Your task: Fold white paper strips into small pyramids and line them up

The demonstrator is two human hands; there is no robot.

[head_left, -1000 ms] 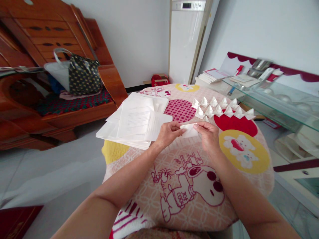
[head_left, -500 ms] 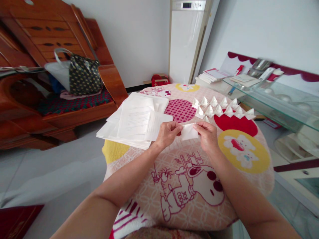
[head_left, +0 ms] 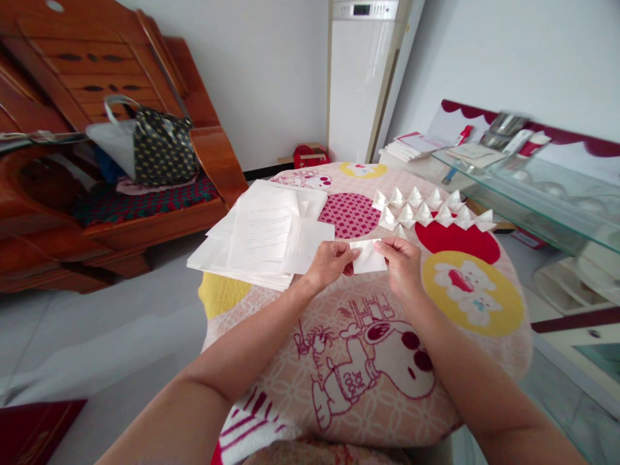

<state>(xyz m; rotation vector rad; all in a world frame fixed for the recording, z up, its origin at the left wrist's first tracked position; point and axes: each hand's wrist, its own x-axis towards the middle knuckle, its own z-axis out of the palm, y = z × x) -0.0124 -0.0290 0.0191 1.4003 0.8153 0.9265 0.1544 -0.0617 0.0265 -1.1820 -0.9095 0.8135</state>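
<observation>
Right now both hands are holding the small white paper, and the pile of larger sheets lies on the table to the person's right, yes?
Not quite: in the head view, the pile of larger sheets lies on the table to the person's left, not right. The rest holds: the left hand and right hand both hold the small white paper.

The cloth [head_left: 387,413], at bottom center, reads "JOE COOL" on its cartoon dog's shirt [head_left: 352,380]. Print on the papers [head_left: 266,232], center left, is too small to read.
</observation>
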